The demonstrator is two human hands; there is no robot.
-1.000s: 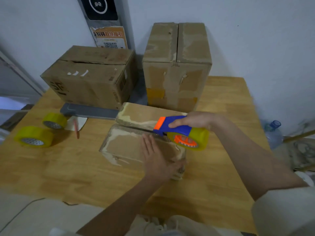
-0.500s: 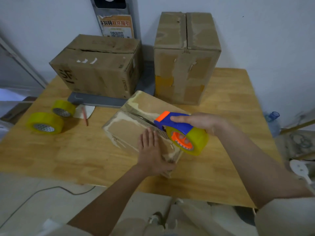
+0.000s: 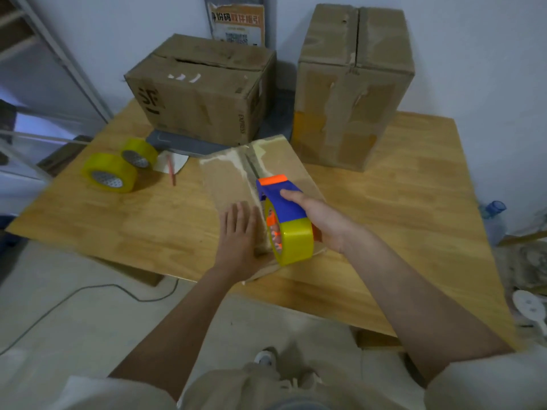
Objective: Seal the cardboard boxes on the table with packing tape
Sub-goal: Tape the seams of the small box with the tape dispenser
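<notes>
A small, flat brown cardboard box (image 3: pixel 233 173) is seen lying near the front edge of a light wooden table (image 3: pixel 399 208), its two top flaps meeting along a centre seam edged with pale tape residue. The left hand (image 3: pixel 239 235) is pressed flat on the near left flap, fingers extended and close together, closed on nothing. A blue-and-orange handheld tape dispenser (image 3: pixel 281 205) loaded with a roll of yellow packing tape (image 3: pixel 294 241) is gripped by the right hand (image 3: pixel 322 220), with the index finger laid along the blue body; the dispenser is held over the seam at the near end of the box, its orange tip pointed away from the person. Two loose rolls of yellow tape (image 3: pixel 111 173) are shown together on the left part of the table, beside a red pencil (image 3: pixel 171 170) resting on a scrap of white paper. Behind the small box, a wide worn cardboard box (image 3: pixel 201 90) is set on a grey flat object (image 3: pixel 183 145), and a tall worn cardboard box (image 3: pixel 352 84) stands upright to its right, against a pale wall
</notes>
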